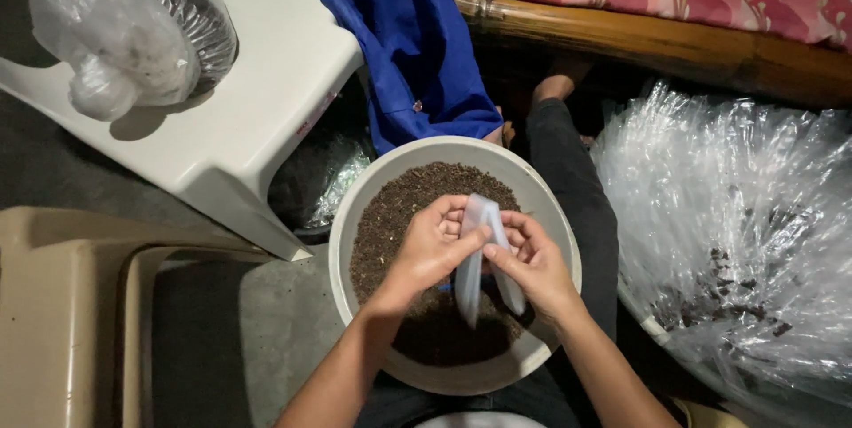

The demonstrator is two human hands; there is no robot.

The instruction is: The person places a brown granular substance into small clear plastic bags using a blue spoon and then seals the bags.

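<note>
A round white bowl (357, 206) sits on my lap, filled with dark brown granular stuff (399, 206). Both hands are over it. My left hand (432, 246) and my right hand (534, 261) pinch the top of a small clear plastic bag (479, 255) between thumbs and fingers. The bag hangs down limp between my hands and looks empty and flat. Its lower end dangles just above the dark granules.
A white plastic stool (257, 100) at upper left carries a bunched clear bag (115, 42). A beige plastic chair (71, 304) is at lower left. Blue cloth (413, 38) hangs ahead. A big heap of clear plastic bags (737, 233) lies on the right. A wooden bed frame (666, 42) runs along the top.
</note>
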